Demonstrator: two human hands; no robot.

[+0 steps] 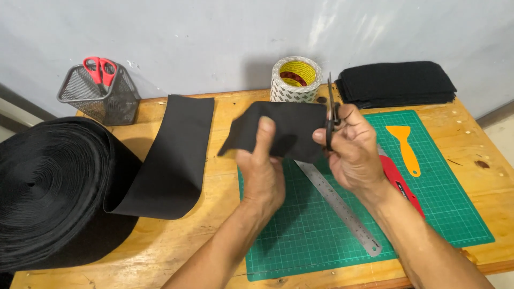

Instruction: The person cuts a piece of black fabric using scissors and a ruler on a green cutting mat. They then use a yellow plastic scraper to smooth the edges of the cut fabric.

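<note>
1. Left hand point(263, 170) pinches the black fabric piece point(278, 131), held up over the green cutting mat point(455, 208).
2. Right hand point(350, 147) grips black scissors point(331, 115) at the fabric's right edge.
3. Mesh basket point(99, 96) holds red-handled scissors point(100, 68).

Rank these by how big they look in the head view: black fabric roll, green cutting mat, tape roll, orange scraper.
1. green cutting mat and black fabric roll: too close to rank; the roll is cropped and nearer the camera.
2. tape roll
3. orange scraper

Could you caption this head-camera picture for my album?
Left hand holds black fabric; right hand trims it with scissors.
</note>
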